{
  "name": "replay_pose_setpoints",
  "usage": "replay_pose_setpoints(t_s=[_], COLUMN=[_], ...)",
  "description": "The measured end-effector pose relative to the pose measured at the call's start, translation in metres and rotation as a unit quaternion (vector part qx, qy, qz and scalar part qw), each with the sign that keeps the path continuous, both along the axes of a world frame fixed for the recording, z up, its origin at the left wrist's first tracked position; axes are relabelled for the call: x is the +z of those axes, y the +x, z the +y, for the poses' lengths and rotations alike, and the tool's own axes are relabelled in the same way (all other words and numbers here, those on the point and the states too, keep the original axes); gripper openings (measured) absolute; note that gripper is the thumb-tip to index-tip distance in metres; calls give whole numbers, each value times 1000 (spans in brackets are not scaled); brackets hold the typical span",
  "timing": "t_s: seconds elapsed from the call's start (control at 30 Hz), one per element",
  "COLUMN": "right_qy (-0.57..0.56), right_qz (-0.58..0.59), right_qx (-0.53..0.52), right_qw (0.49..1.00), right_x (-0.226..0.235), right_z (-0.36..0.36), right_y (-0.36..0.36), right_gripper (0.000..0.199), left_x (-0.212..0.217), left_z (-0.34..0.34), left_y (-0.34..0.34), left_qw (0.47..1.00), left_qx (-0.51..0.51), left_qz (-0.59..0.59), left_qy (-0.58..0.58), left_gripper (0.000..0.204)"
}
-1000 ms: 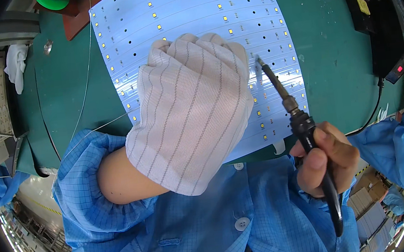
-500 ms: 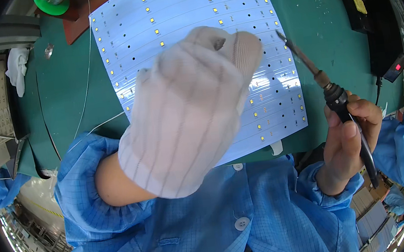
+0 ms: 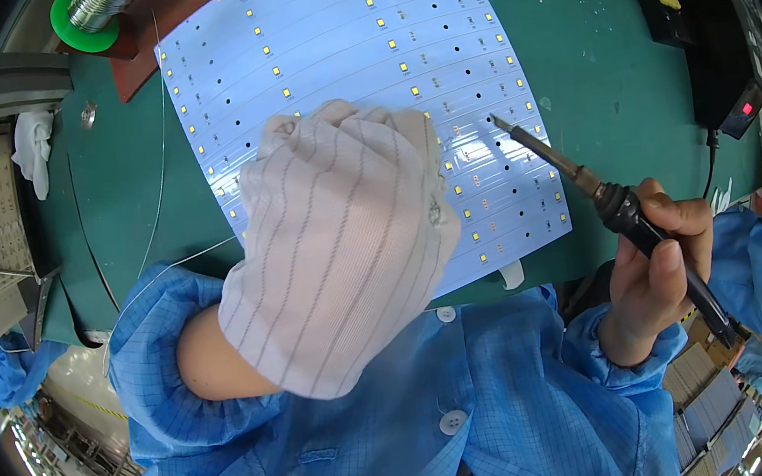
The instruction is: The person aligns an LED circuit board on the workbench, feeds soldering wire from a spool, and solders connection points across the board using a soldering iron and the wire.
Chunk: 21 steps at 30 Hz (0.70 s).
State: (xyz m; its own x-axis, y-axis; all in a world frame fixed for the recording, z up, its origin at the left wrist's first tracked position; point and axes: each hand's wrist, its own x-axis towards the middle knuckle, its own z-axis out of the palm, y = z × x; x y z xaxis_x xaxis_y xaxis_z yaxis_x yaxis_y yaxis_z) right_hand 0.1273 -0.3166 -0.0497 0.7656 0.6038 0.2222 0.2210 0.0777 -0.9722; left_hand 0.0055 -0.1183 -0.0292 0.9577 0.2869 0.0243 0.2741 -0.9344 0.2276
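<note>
Left hand [image 3: 345,251] in striped glove, fingers curled over LED panel [image 3: 343,68] on green bench [image 3: 610,99], its grip hidden; right hand [image 3: 656,258] closed round soldering iron [image 3: 624,210], tip over panel's right part. Panel's near edge close to blue jacket [image 3: 363,409]; bare room either side, left crossed by thin wire [image 3: 164,167]; spool [image 3: 92,15] upper left, black box [image 3: 722,58] far right.

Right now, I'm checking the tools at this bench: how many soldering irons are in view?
1. The soldering iron is in the right hand, its tip over the right part of the white LED panel. Anything behind the gloved left hand is hidden.
</note>
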Motion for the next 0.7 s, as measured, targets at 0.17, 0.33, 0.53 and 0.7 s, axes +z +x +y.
replay_pose_setpoints(t_s=[0.17, 0.33, 0.53, 0.7], right_qy=[-22, -22, -48, -35], right_qz=[7, 9, -42, -14], right_qx=[33, 54, 46, 60], right_qw=[999, 998, 997, 998], right_x=[-4, -5, -11, -12], right_z=[2, 2, 6, 1], right_y=[0, 1, 0, 5], right_gripper=[32, 32, 35, 32], left_x=[-14, -17, -20, -25], left_z=[1, 1, 3, 2], left_y=[5, 6, 9, 11], left_qw=[999, 999, 999, 999], left_qx=[-25, -19, -32, -31], left_qz=[-26, -25, -16, -25], left_qy=[11, 10, 12, 14], left_gripper=[20, 18, 16, 16])
